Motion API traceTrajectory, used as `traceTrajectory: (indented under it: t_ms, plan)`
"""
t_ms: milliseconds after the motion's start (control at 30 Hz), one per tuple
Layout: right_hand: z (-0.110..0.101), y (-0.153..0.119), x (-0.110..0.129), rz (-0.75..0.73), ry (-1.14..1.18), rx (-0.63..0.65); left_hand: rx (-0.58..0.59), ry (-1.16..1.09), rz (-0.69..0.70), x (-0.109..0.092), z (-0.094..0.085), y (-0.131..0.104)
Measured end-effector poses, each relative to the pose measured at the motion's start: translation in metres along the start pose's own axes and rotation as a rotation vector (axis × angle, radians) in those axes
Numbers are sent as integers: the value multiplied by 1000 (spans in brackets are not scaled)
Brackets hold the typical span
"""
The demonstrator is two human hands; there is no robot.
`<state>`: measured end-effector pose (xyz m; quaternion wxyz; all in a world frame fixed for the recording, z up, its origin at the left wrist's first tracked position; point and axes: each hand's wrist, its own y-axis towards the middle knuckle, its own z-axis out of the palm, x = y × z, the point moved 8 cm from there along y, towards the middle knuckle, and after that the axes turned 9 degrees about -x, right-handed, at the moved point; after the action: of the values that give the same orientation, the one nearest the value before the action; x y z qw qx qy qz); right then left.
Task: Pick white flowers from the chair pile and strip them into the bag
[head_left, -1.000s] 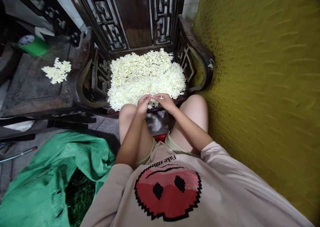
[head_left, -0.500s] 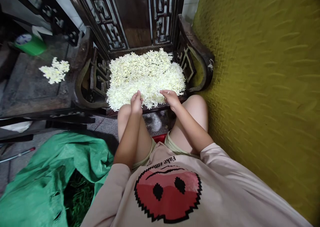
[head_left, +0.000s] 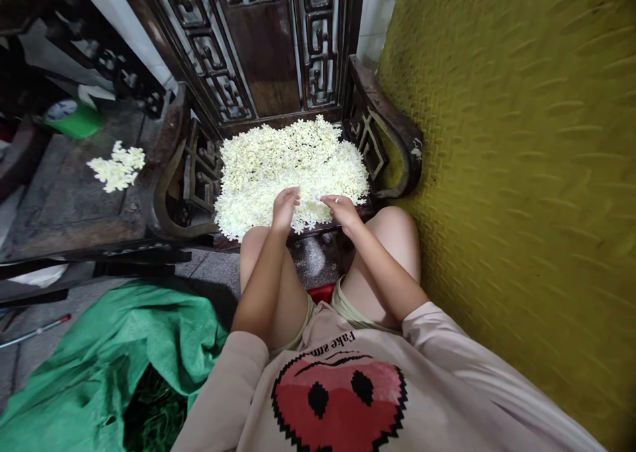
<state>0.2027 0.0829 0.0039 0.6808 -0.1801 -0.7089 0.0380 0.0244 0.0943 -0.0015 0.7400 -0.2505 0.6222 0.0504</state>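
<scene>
A thick layer of small white and pale yellow flowers covers the seat of a dark carved wooden chair. Over the near edge of this heap, my left hand is half curled, its fingertips bent toward the right. My right hand faces it a short gap away, thumb and forefinger pressed together. Whatever lies between the fingertips of either hand blends into the pale flowers behind and is too small to name.
A smaller clump of white flowers lies on a dark wooden surface at left, near a green roll. Below sits a green sack with green strands inside. A yellow textured panel borders the right side.
The view has shifted, so the scene sits lower. My left hand has turned from a raised-thumb fist, its fingers now bending rightward. My right hand keeps its pinch.
</scene>
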Motion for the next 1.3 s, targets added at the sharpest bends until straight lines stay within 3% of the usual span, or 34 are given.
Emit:
traceTrajectory:
  t_ms: [67,133,233,433,800,900,1033,1200,1300]
  plan:
    - [2,-3,0,21,58,18,193,93,25,-1,19,-17]
    - [5,-6,1,33,85,39,289,132,21,-2,30,-27]
    - [6,-8,2,35,73,53,265,111,19,-5,29,-26]
    - [5,-6,1,44,41,20,113,63,60,-14,6,-7]
    - [14,-12,6,-4,80,123,379,119,-43,-2,26,-22]
    - [15,-12,3,24,89,142,404,101,-58,-4,28,-25]
    - [10,-9,1,42,98,82,307,88,-37,-4,20,-15]
    - [6,-5,-8,94,77,1,-51,2,28,-1,-3,12]
    - [6,-2,-11,84,52,-11,-141,-33,18,4,-6,19]
